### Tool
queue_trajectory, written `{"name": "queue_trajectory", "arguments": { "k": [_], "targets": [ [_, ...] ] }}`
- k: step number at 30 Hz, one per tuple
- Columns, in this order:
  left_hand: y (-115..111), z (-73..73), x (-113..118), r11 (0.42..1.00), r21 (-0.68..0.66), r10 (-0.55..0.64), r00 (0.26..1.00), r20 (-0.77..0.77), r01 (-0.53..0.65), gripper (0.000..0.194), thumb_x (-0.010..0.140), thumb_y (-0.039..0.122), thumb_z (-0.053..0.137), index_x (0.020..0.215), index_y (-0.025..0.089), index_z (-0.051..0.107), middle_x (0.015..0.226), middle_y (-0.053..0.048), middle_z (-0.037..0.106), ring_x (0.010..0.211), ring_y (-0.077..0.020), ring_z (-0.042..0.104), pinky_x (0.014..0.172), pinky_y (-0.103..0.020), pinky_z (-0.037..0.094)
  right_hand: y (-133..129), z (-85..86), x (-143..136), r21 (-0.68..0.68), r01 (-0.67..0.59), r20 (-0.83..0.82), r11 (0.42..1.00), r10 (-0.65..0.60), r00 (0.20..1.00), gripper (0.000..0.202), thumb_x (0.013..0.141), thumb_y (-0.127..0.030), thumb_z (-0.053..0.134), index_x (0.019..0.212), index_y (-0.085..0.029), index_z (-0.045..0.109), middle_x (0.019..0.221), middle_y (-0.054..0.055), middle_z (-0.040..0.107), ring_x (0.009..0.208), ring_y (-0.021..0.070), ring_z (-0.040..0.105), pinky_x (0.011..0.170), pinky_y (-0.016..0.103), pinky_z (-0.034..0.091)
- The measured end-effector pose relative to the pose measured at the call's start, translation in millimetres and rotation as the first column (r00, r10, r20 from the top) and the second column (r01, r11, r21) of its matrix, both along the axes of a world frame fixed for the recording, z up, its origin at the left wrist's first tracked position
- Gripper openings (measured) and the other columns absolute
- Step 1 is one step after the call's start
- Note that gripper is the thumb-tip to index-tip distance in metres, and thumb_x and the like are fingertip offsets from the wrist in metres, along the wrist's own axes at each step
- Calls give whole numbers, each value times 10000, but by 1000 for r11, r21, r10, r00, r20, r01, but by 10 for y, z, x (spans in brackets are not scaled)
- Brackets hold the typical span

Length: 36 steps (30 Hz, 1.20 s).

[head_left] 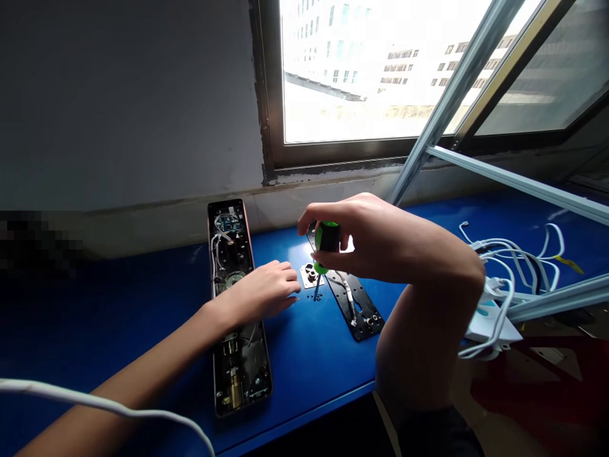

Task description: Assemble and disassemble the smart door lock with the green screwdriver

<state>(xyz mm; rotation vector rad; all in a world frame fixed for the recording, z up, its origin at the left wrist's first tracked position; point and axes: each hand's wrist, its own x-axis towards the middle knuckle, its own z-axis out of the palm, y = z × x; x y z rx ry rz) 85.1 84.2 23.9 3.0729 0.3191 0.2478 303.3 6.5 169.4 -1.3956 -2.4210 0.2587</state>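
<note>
And here we are, with the right hand (364, 235) up high, its fingers wrapped around the green and black handle of a screwdriver (328, 240), a firm hold from where we watch! The shaft drops below those fingers, tip down, right at a little cluster of screws (318, 296); whether it touches one, we cannot tell. Just to the left of the shaft, below the right fingertips, we spot a small square metal plate (310, 275) with a round part on top.

Over to the left hand (264, 289), palm down, fingers loosely bent and close together, reaching across a long open case (240, 371). Is anything pinched in there? We cannot tell, the undersides are hidden from us. Beyond those left fingers, at the far end of the case, we have wires (216, 251) and a circuit board (229, 222); on the near side of the hand, a brass-coloured cylinder (235, 387) sits inside.

Back to the right fingers: below them and a touch to the right, a black panel (340, 299) lies flat on the blue table (304, 381), with a white cable (351, 297) along it. Well off to the right of both hands, we see a tangle of white cords (516, 254) beside a metal frame (518, 181)
</note>
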Motion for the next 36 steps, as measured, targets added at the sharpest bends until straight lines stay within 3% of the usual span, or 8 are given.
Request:
{"name": "queue_trajectory", "arguments": {
  "k": [5,8,12,16,30,33,36],
  "targets": [
    [-144,91,-614,991,-37,136,934,331,-131,193,1022,145,580,1141,175,729,1089,-103,716,1049,-239,625,889,-399,578,24,24,-140,95,-153,-64,984,160,985,311,853,-127,719,1155,-200,715,922,-9,767,697,91,658,597,216,467],
    [-247,-2,-918,974,-34,214,858,466,-225,251,981,104,622,1194,197,716,1148,-104,704,1166,-268,595,966,-456,577,39,20,-277,140,-208,-68,968,219,973,265,873,-150,731,1134,-199,720,921,-3,767,733,103,675,634,225,488],
    [-355,-192,-1149,948,-28,282,800,530,-316,321,942,71,645,1227,206,701,1180,-109,691,1215,-295,571,1007,-509,556,66,-19,-487,174,-271,-93,947,290,953,215,897,-203,752,1109,-185,719,946,17,772,768,112,685,704,236,522],
    [-425,-281,-1230,942,-38,301,790,535,-333,358,931,60,622,1255,202,681,1230,-122,672,1241,-309,554,1032,-535,533,88,-67,-652,193,-305,-98,932,328,940,183,915,-204,726,1095,-179,712,961,21,769,778,111,687,718,227,536],
    [-610,-313,-1150,929,-53,349,817,460,-367,370,989,174,588,1354,182,648,1359,-164,619,1349,-354,493,1067,-547,493,133,-140,-852,174,-282,-8,943,288,958,99,941,-181,699,1039,-188,698,949,24,758,767,116,688,656,222,520],
    [-603,-325,-1145,923,-55,363,812,457,-382,365,1000,187,583,1360,198,643,1370,-155,613,1355,-346,488,1068,-538,492,86,-153,-906,222,-227,29,948,226,974,97,951,-260,716,994,-174,702,868,25,733,669,110,635,585,238,456],
    [-588,-350,-1150,914,-58,381,803,459,-401,342,1003,203,588,1338,208,656,1362,-150,610,1354,-345,489,1067,-536,491,52,-186,-969,259,-161,55,952,152,987,270,954,-416,718,867,-162,687,713,2,667,575,98,548,533,258,371]
  ]
}}
